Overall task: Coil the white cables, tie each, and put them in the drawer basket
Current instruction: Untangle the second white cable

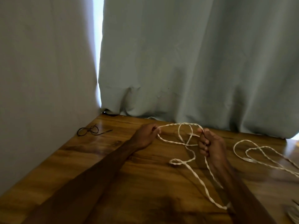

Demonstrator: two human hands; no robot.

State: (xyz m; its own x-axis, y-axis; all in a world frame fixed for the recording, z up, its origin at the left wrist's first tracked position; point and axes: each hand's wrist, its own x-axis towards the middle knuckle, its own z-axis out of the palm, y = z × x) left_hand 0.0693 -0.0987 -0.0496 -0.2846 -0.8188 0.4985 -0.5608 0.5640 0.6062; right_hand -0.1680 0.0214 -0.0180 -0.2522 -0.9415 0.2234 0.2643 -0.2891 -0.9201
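Leftmost, a thin black cord (pixel 88 130) lies looped on the wooden tabletop (pixel 113 159) close to the grey wall (pixel 40 78), at about nine o'clock from the hands and well apart from them; it may be meant as a tie. Next, the left hand (pixel 146 135) pinches the twisted white cable (pixel 186 123) between thumb and fingertips. The cable arcs across to the right hand (pixel 212 147) at three o'clock, whose fingers curl round it. Holding it stretched between both hands probably sizes one loop of a coil. The slack crosses itself between the hands and trails back toward six o'clock, so coiling looks barely begun. Further right, at three o'clock of the right hand, a second white cable (pixel 244 140) lies loose and uncoiled on the tabletop, apparently waiting. No drawer basket is in view.
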